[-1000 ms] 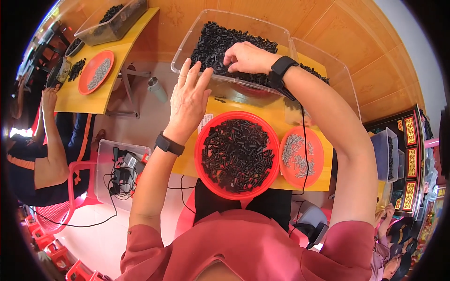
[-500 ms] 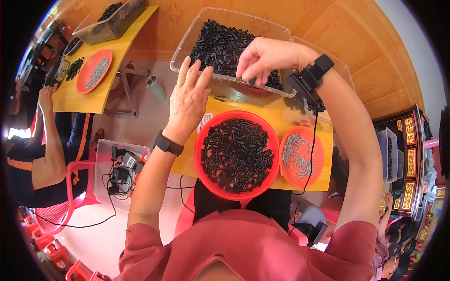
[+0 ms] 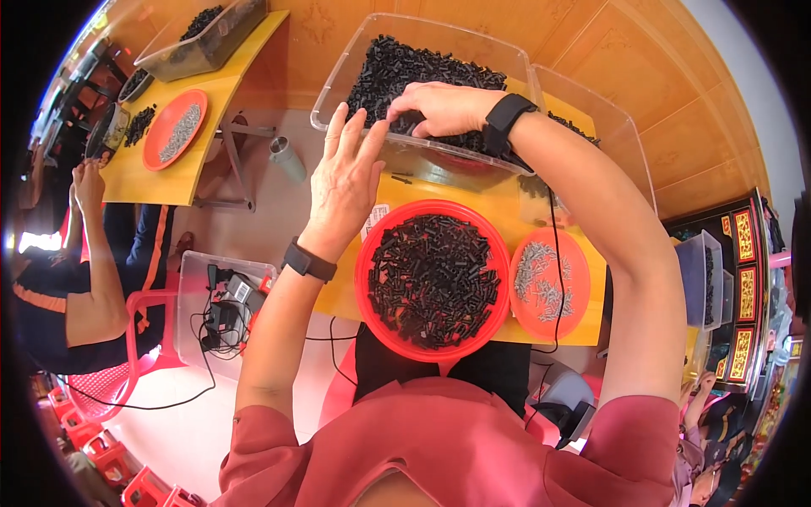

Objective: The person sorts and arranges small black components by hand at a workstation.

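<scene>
My left hand [image 3: 342, 182] is open, its long fingers spread against the near left rim of a clear plastic box [image 3: 338, 80]. Small black tube-like pieces [image 3: 422, 63] fill that box in a heap. Reaching over the rim, my right hand [image 3: 448, 108] has its fingers bent down at the heap, thumb and forefinger apart with black pieces showing between them. A red round basin [image 3: 363, 296] sits close to my body, holding many similar black pieces [image 3: 435, 279]. At its right lies an orange-red plate [image 3: 557, 325] with small grey metal-looking pieces [image 3: 541, 275].
Everything stands on a yellow table [image 3: 338, 300] against a wood-panelled wall. A second clear box [image 3: 621, 127] adjoins the first. At the left, another person [image 3: 84, 296] works at a yellow table [image 3: 177, 186]. A cable [image 3: 555, 253] hangs from my right wrist across the plate.
My right hand has moved left and farther into the box, away from the near rim where its fingers were pinched together. My left hand stays at the rim.
</scene>
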{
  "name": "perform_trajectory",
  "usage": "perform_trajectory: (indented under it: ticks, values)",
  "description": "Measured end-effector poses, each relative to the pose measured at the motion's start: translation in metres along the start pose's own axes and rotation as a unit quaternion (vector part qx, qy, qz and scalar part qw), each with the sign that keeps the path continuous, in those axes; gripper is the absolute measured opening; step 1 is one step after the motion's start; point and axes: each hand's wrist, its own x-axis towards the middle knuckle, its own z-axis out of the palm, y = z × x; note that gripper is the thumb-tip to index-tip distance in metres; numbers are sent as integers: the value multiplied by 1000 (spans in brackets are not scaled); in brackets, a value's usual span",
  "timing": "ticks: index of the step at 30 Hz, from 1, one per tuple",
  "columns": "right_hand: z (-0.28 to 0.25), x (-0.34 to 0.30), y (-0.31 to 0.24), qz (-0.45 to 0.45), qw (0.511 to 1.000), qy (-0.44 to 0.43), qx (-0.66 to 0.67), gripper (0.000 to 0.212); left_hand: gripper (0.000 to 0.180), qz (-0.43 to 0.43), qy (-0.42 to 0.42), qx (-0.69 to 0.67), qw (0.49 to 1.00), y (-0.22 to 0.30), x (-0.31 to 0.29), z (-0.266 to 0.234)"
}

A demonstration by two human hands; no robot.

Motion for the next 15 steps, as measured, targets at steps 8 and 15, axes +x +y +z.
perform_trajectory:
  ticks: [8,15]
  values:
    - [-3,-11,13,12,991,109,73,23,51,3,3,10,1000,-2,0,1]
    - [-14,-26,22,155,968,123,154,19,52,0,-2,7,1000,-1,-1,1]
